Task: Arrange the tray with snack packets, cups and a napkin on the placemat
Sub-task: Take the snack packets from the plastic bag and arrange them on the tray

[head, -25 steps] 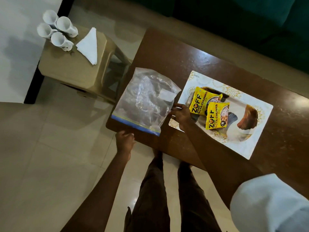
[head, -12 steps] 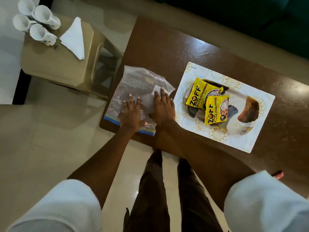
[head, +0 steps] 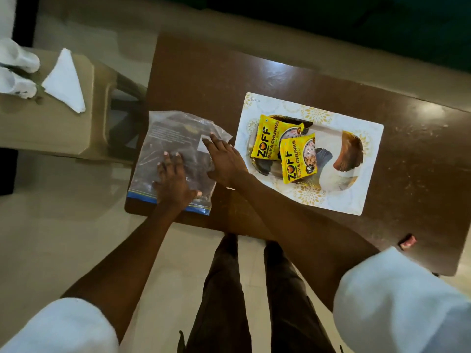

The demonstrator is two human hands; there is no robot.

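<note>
Flattening is the step in hand: we have both palms down on the clear plastic bag (head: 175,133), which lies at the near left corner of the table (head: 204,72), its blue zip strip along the edge closest to us. Our left hand (head: 175,179) presses the bag's lower middle with fingers straight and spread. Our right hand (head: 224,161) lies flat beside it, fingers reaching toward the far right corner. Neither hand grips anything.

To do this well, we judge it best to sweep outward from the middle so trapped air can escape. We should keep 1 palm anchoring the film, since it looks slick and sits close to the table's edge, where it could slide off.

The tray (head: 339,174) sits on the placemat (head: 367,138) just right of the bag, with 2 yellow snack packets (head: 272,138) overlapping in its left half. The cups (head: 15,70), blurred here, and the folded white napkin (head: 65,80) sit on the low stool (head: 46,123) to our left, well apart from the tray, so that part is not yet done.
</note>
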